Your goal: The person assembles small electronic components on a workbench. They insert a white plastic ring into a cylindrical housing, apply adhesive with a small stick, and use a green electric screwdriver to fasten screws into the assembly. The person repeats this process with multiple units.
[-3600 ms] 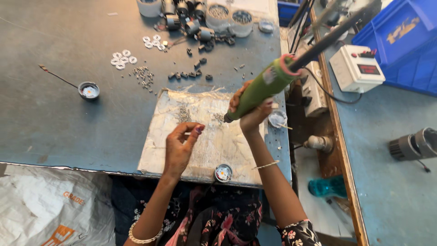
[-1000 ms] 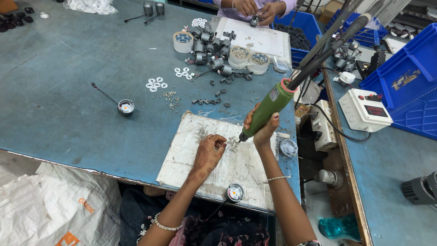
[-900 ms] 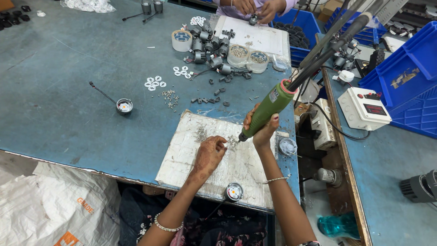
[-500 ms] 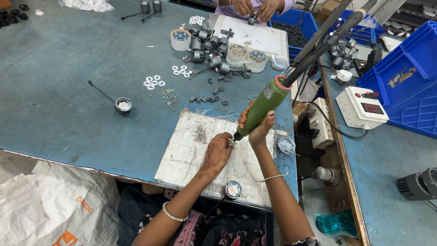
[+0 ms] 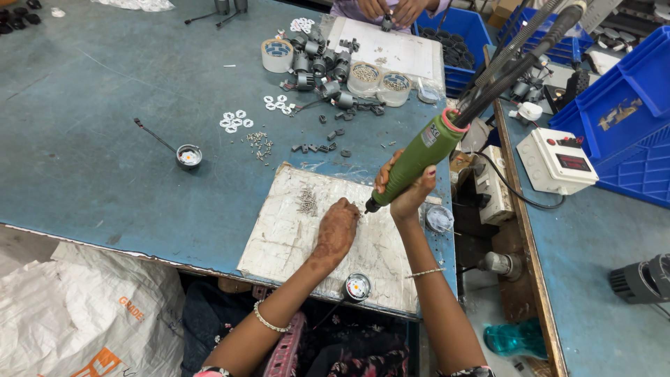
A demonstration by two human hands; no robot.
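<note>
My right hand (image 5: 408, 192) grips a green electric screwdriver (image 5: 419, 157), held tilted with its tip pointing down at a white worn mat (image 5: 293, 230). My left hand (image 5: 337, 229) rests on the mat just left of the tip, fingers pinched on a small part too tiny to make out. A little pile of screws (image 5: 306, 201) lies on the mat to the left of that hand. A black cable runs from the screwdriver's top up to the right.
On the blue table (image 5: 105, 139) lie white washers (image 5: 236, 120), loose screws (image 5: 259, 142), dark small parts (image 5: 317, 70), a tape roll (image 5: 277, 54), tubs and a small dish with a stick (image 5: 187, 156). Another person's hands (image 5: 391, 10) work at the far edge. Blue bins and a white control box (image 5: 556, 160) stand right.
My left hand has drawn closer to the screwdriver tip, and the tool has lowered slightly toward the mat. The view shifted a little.
</note>
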